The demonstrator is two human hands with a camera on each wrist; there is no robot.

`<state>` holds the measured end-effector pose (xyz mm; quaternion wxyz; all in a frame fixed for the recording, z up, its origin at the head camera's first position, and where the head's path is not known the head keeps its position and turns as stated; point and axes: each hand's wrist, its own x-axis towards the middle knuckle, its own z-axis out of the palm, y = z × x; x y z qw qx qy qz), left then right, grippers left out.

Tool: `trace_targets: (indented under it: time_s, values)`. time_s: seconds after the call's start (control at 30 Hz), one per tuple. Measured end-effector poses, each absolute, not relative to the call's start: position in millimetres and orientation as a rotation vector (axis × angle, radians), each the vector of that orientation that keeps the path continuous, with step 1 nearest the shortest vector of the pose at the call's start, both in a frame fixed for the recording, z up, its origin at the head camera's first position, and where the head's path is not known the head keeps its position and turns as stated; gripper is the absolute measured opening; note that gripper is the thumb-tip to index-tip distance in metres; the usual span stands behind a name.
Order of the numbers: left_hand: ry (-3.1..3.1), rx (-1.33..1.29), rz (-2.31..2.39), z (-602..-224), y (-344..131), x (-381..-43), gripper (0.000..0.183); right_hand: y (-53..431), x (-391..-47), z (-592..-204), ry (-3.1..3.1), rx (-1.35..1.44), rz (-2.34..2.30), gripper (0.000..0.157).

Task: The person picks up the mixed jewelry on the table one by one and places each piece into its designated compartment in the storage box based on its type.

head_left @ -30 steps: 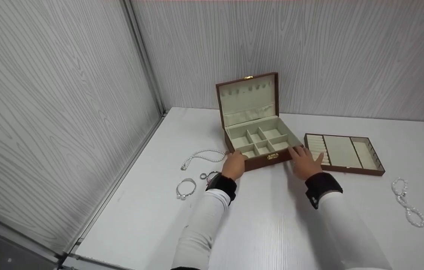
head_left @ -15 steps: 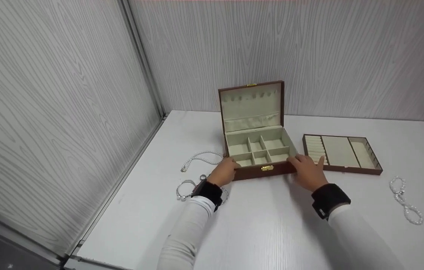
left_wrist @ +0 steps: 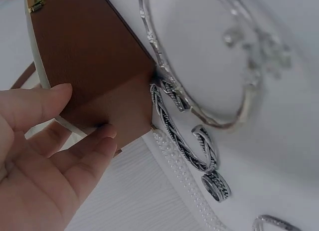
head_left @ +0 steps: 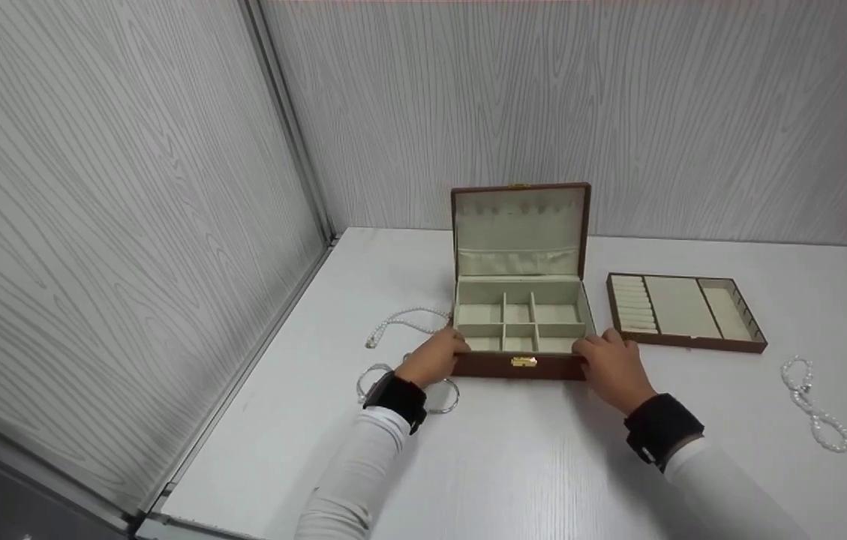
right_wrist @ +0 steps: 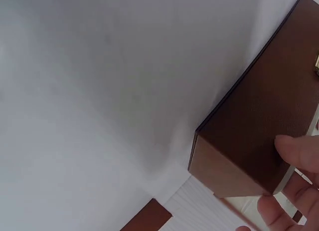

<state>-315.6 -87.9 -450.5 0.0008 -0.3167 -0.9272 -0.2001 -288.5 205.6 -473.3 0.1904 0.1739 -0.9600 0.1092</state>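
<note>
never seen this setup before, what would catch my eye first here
The open brown jewellery box at the table's middle, lid upright and cream compartments empty, with the left hand and right hand gripping its front corners. To its right lies a removed tray; silver bangles and a pearl necklace lie by its left side.

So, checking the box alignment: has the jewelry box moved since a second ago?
Yes. The jewelry box has turned square-on and slid nearer, its corner now apart from the tray.

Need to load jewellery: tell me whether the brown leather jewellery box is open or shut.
Open. The brown leather jewellery box has its lid upright, with cream compartments showing empty.
</note>
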Motion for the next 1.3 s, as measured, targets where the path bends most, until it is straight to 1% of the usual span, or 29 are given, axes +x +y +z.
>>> trace_targets:
  time_s: [0.23,0.67,0.73,0.8,0.9,1.0,1.13,1.23,1.3]
  values:
    - [-2.875,-1.032,-0.56,-446,-89,-311,0.026,205,-275,-470,-2.687,0.535,0.289,0.018]
    - [-2.88,-1.081,-0.518,-448,-87,-307,0.026,207,-254,-468,-2.699,0.522,0.283,0.019]
    - [-2.882,-1.062,-0.457,-446,-83,-305,0.028,208,-252,-468,-2.695,0.517,0.271,0.018]
    - [-2.877,-0.986,-0.306,-442,-74,-301,0.026,211,-250,-468,-2.691,0.507,0.27,0.017]
    - [-2.83,-0.808,-0.03,-432,-49,-293,0.02,217,-249,-464,-2.688,0.51,0.308,0.017]
    - [-2.788,-0.721,0.066,-417,-10,-283,0.017,228,-250,-455,-2.698,0.513,0.372,0.023]
    - [-2.777,-0.798,0.05,-405,52,-277,0.018,256,-255,-439,-2.841,0.445,0.44,0.045]
    - [-2.808,-0.829,0.144,-408,95,-277,0.02,282,-262,-434,-3.041,0.332,0.485,0.06]
    - [-2.872,-0.824,0.226,-413,117,-277,0.024,298,-267,-434,-3.158,0.236,0.51,0.067]
